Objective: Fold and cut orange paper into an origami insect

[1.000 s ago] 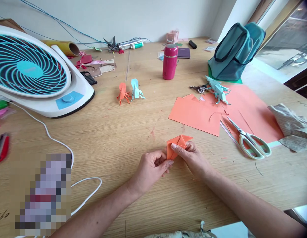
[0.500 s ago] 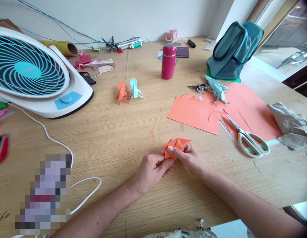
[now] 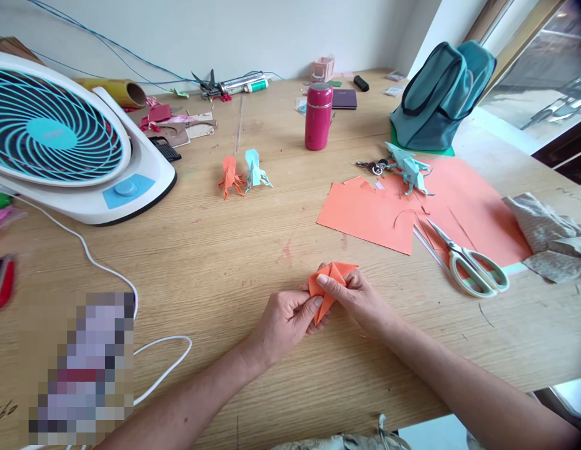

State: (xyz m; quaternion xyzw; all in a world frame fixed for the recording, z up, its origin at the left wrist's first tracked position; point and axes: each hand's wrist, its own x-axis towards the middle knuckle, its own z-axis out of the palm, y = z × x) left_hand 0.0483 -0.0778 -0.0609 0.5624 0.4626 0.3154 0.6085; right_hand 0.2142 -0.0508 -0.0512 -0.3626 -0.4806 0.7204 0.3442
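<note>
Both hands are closed on a small piece of folded orange origami paper (image 3: 334, 274), held just over the wooden table. My left hand (image 3: 290, 315) pinches its lower left part, thumb on top. From the other side my right hand (image 3: 353, 294) grips it, with the thumb pressed across its upper face. One pointed flap juts out to the right and another points down between the hands. The fingers beneath the paper are mostly hidden. Farther off stand an orange paper figure (image 3: 231, 175) and a light blue paper figure (image 3: 253, 169).
Orange paper sheets (image 3: 370, 215) lie to the right, with scissors (image 3: 475, 262) and a blue folded paper insect (image 3: 410, 169) on them. A pink bottle (image 3: 318, 119) stands behind, near a teal bag (image 3: 433, 94). At left are a fan (image 3: 140, 169) and a white cable (image 3: 87, 247).
A pointed flap of the orange paper now shows downward between the hands, where it was less visible before. My hands have barely shifted.
</note>
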